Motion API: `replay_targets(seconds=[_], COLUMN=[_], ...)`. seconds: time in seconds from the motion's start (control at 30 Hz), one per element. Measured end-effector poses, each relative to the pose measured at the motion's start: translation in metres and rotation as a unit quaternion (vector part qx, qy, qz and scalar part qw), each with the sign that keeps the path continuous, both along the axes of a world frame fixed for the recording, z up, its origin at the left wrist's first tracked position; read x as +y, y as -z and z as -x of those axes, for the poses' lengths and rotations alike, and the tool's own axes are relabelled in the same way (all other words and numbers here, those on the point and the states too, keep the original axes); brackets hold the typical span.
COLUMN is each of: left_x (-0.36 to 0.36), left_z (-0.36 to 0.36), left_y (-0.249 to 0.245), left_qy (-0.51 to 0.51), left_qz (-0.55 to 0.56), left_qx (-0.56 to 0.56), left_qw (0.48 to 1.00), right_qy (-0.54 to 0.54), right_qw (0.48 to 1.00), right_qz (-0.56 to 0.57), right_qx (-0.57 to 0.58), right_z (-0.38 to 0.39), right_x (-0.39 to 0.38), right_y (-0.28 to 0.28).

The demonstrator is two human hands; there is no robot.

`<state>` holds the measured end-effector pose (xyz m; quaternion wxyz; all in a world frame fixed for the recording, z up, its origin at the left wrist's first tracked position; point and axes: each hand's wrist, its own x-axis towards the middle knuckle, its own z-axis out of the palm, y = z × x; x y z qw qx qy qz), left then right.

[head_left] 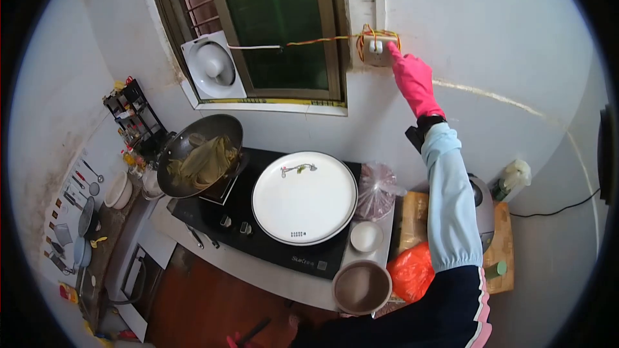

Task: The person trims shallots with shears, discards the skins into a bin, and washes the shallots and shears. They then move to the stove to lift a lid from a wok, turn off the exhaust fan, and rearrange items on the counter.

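My right hand [413, 82], in a pink rubber glove, reaches up to the wall. Its index finger is stretched out onto the right side of a wall socket [376, 58], and the other fingers are curled with nothing visible in them. A white plug [375, 46] sits in that socket, with red and yellow wire [362, 44] looped around it. At the bottom edge shows a small part of my left hand [241, 341], also pink-gloved. It is closed around a dark, narrow, handle-like thing [256, 328], whose kind I cannot make out.
Below the window, a wok [224, 127] with large leaves and a white plate [304, 196] stand on the black stove [293, 254]. A white exhaust fan [213, 66] is at the window. A brown pot [362, 289] and red bag [411, 272] are at the right.
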<state>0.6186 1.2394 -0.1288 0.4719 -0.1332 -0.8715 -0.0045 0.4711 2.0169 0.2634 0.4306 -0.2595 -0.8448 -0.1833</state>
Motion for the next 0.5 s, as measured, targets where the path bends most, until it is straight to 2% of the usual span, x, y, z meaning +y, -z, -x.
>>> replay_targets(seconds=[0.03, 0.07, 0.1, 0.13, 0.17, 0.2, 0.23, 0.27, 0.3, 0.33, 0.4, 0.43, 0.47, 0.5], left_x=[-0.004, -0.006, -0.008, -0.009, -0.011, -0.014, -0.014, -0.012, -0.006, 0.002, 0.019, 0.011, -0.002, -0.018], left_z=[-0.002, -0.001, -0.001, -0.003, -0.007, -0.014, -0.02, -0.023, -0.024, -0.025, -0.024, -0.026, -0.026, -0.028], left_y=[-0.004, -0.008, -0.012, -0.017, -0.021, -0.026, -0.025, -0.021, -0.019, -0.03, -0.052, -0.04, -0.021, -0.004], left_qy=[0.001, -0.026, -0.052, -0.077, -0.097, -0.11, -0.1, -0.039, 0.019, 0.023, 0.008, 0.01, -0.002, -0.008], left_qz=[0.004, 0.166, 0.324, 0.471, 0.606, 0.725, 0.729, 0.566, 0.344, 0.345, 0.371, 0.372, 0.388, 0.407], left_qx=[-0.004, 0.045, 0.093, 0.137, 0.176, 0.208, 0.203, 0.001, -0.202, -0.207, -0.111, -0.113, -0.169, -0.228], left_qw=[1.0, 0.985, 0.94, 0.868, 0.77, 0.647, 0.646, 0.823, 0.917, 0.915, 0.922, 0.921, 0.906, 0.884], right_qy=[0.003, 0.004, 0.016, 0.027, 0.027, -0.071, -0.166, -0.163, -0.18, -0.196, -0.199, -0.246, -0.284, -0.342], right_qw=[1.0, 1.0, 1.0, 0.999, 0.999, 0.997, 0.984, 0.984, 0.98, 0.974, 0.968, 0.933, 0.883, 0.842], right_qz=[-0.008, -0.007, 0.002, 0.01, 0.012, 0.025, 0.042, 0.049, 0.077, 0.103, 0.145, 0.256, 0.367, 0.404], right_qx=[0.01, 0.009, -0.005, -0.02, -0.024, 0.018, 0.059, 0.049, 0.046, 0.044, 0.043, 0.06, 0.075, 0.107], right_z=[-0.001, -0.003, -0.003, -0.004, -0.005, -0.007, -0.01, -0.012, -0.013, -0.016, -0.014, -0.01, -0.011, -0.014], right_x=[-0.001, -0.002, -0.004, -0.005, -0.002, 0.004, 0.009, 0.012, 0.014, 0.015, 0.014, 0.018, 0.016, 0.015], right_y=[-0.002, -0.004, -0.006, -0.007, -0.007, -0.005, -0.002, -0.002, -0.01, -0.015, -0.021, -0.023, -0.022, -0.02])
